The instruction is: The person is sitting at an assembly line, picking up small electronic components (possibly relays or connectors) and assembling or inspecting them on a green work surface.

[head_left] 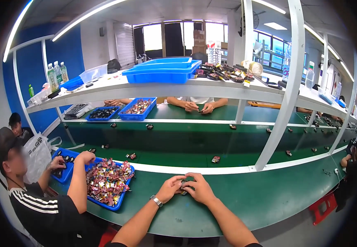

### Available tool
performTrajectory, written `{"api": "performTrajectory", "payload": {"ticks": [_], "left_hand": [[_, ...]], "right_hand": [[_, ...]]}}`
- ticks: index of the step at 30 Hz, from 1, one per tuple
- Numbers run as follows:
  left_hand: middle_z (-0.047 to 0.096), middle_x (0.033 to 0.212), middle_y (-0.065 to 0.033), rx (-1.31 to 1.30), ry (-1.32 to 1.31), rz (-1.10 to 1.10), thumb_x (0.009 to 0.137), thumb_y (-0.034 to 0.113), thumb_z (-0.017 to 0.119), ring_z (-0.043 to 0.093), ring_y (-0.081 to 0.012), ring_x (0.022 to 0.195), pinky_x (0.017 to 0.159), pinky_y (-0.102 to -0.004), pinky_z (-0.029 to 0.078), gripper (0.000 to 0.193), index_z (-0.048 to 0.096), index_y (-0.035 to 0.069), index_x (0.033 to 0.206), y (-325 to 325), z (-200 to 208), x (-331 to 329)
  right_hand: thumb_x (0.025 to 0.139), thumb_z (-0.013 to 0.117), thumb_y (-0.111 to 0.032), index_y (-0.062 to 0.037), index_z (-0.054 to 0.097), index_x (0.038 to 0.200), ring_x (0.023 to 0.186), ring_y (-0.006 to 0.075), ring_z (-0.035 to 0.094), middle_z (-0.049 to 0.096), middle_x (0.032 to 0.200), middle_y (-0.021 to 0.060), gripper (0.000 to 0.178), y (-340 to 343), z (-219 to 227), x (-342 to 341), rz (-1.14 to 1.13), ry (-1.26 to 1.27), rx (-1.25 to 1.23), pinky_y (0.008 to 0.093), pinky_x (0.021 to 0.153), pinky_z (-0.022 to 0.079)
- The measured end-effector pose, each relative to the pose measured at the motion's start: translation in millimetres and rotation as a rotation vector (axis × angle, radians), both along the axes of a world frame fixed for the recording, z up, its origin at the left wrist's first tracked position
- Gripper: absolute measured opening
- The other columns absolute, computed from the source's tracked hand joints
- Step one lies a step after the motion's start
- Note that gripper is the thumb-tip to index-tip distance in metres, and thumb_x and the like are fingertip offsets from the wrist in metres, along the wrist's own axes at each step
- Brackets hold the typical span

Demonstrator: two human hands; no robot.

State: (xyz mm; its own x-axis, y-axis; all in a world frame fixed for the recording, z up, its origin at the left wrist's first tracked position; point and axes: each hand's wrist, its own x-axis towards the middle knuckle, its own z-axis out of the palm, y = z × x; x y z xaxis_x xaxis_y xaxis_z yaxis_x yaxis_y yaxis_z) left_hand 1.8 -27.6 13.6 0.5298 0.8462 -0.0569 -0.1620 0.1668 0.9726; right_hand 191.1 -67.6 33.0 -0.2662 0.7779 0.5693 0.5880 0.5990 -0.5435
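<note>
My left hand [169,190] and my right hand [199,188] meet over the green tabletop [236,193]. Between their fingertips they hold a small dark part [183,186], largely covered by the fingers, so its exact kind cannot be made out. Both hands have their fingers curled in around it. A watch with a metal band [156,200] circles my left wrist. To the left of my hands stands a blue tray [119,206] heaped with small red, yellow and silver pieces [107,181].
A co-worker [34,201] at my left reaches over a smaller blue tray [65,178] of black parts. Beyond a white frame rail [178,168], a dark green belt [166,142] carries scattered small parts. Overhead, a white shelf [117,90] bears blue trays [158,76]. A red stool [323,208] stands right.
</note>
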Motion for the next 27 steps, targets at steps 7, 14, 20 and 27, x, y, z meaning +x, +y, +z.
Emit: {"api": "performTrajectory", "payload": {"ticks": [7,14,20,27], "left_hand": [[0.06,0.121,-0.0089,-0.024,-0.125,-0.159,0.095,0.006,0.053,0.062,-0.0167,0.106,0.091,-0.032,0.052,0.037,0.048,0.005,0.132,9.0,-6.8,-6.2],[0.061,0.12,-0.0111,-0.026,-0.118,-0.185,0.095,0.004,0.054,0.061,-0.0197,0.109,0.091,-0.0341,0.053,0.037,0.046,0.003,0.131,9.0,-6.7,-7.0],[0.063,0.115,-0.0103,-0.054,-0.06,-0.152,0.097,0.005,0.051,0.062,-0.0191,0.106,0.088,-0.0345,0.054,0.03,0.048,0.004,0.127,7.1,-10.1,-5.6],[0.063,0.113,-0.0103,-0.046,-0.123,-0.083,0.097,0.005,0.051,0.062,-0.0187,0.104,0.089,-0.0355,0.054,0.026,0.049,0.007,0.123,5.0,-0.9,-3.3]], "right_hand": [[0.08,0.072,-0.017,-0.011,0.073,0.09,0.117,0.0275,0.053,0.058,0.125,0.0054,0.012,4.3,-6.4,-0.8,-0.05,0.032,-0.073,0.0379,0.094,0.048],[0.081,0.07,-0.016,-0.0094,0.072,0.09,0.121,0.0285,0.05,0.057,0.126,0.0079,0.012,1.7,0.1,-0.4,-0.017,0.008,-0.09,0.0382,0.097,0.046],[0.083,0.068,-0.015,-0.0084,0.071,0.093,0.124,0.0296,0.047,0.054,0.13,0.01,0.013,0.4,1.8,5.6,0.106,-0.064,-0.082,0.0391,0.101,0.042],[0.085,0.067,-0.015,-0.0089,0.071,0.094,0.12,0.0293,0.05,0.058,0.124,0.009,0.012,-1.6,1.0,-0.9,0.018,0.065,-0.137,0.0399,0.1,0.043]]}}
